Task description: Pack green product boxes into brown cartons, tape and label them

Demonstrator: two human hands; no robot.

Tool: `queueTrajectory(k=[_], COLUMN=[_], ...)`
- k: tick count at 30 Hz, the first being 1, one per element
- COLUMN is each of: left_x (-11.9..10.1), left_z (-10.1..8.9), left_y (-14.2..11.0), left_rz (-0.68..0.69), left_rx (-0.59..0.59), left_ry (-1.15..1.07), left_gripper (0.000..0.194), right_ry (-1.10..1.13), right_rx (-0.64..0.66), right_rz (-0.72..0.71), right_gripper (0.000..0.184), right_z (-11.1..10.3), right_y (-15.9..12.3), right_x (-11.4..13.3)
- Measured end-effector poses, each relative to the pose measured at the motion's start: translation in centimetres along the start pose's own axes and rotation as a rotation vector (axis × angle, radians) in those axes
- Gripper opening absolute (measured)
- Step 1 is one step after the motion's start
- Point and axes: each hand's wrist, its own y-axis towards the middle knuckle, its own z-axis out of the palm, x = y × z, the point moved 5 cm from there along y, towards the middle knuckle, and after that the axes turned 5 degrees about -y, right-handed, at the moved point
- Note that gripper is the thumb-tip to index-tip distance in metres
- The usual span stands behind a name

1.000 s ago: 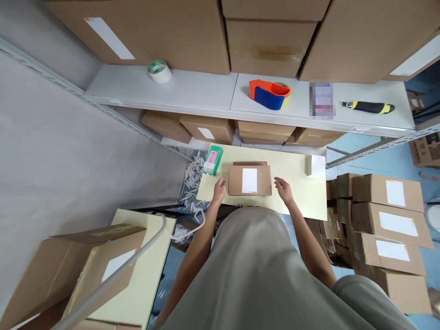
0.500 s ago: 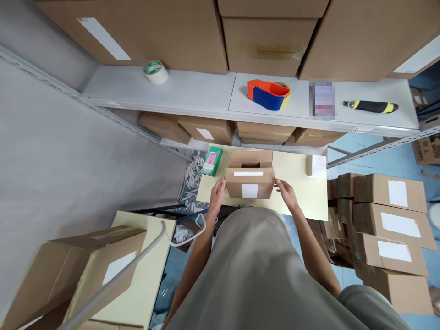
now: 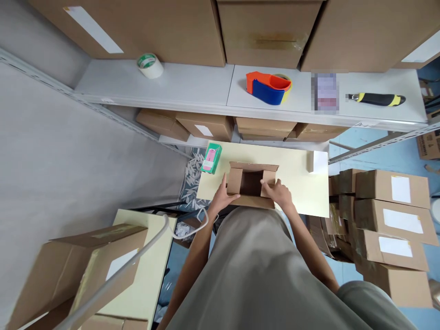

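A small cardboard box (image 3: pixel 235 180) lies on the pale yellow table in front of me, its top flaps apart and its dark inside showing. My left hand (image 3: pixel 220 198) holds its near left corner, thumb over the near flap and index finger along the left side. On the right, my right hand (image 3: pixel 281 194) grips the box's side flap, its thumb at the opening and the other fingers bent outside. A green box with a pink picture (image 3: pixel 211 158) lies beyond my left hand. To the right stands a small white box (image 3: pixel 319 162).
The grey shelf (image 3: pixel 192 85) ahead carries a tape roll (image 3: pixel 150 66), an orange and blue tape dispenser (image 3: pixel 267 89), a black and yellow utility knife (image 3: pixel 380 99) and large cartons. Stacked cartons (image 3: pixel 395 220) stand right. An opened carton (image 3: pixel 113 256) and white curved tube (image 3: pixel 117 275) are left.
The box has turned, so its labelled side is out of sight and its opening faces up. Both hands have moved from its sides onto its near corner and right flap.
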Motion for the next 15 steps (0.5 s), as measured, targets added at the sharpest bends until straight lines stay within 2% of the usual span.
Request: queueTrajectory(k=[3, 6, 9, 12, 15], left_x=[-0.9, -1.3, -0.1, 2.3, 3.9], left_z=[1.7, 2.7, 1.4, -0.7, -1.6], left_y=[0.5, 0.9, 0.9, 0.8, 0.8], left_rz=[-0.078, -0.095, -0.166, -0.265, -0.281], left_rx=[-0.078, -0.146, -0.230, -0.310, -0.327], left_ry=[0.299, 0.414, 0.283, -0.051, -0.304], left_gripper=[0.139, 0.123, 0.095, 0.063, 0.048], right_ry=[-0.180, -0.223, -0.111, 0.241, 0.552], right_rx=[-0.061, -0.029, 0.052, 0.104, 0.062], right_rz=[-0.002, -0.032, -0.089, -0.157, -0.130], right_gripper=[0.115, 0.105, 0.087, 0.069, 0.066], right_z=[0.2, 0.2, -0.4, -0.9, -0.6], right_y=[0.0, 0.6, 1.4, 2.0, 2.3], right_x=[3.1, 3.7, 1.3, -2.5, -6.0])
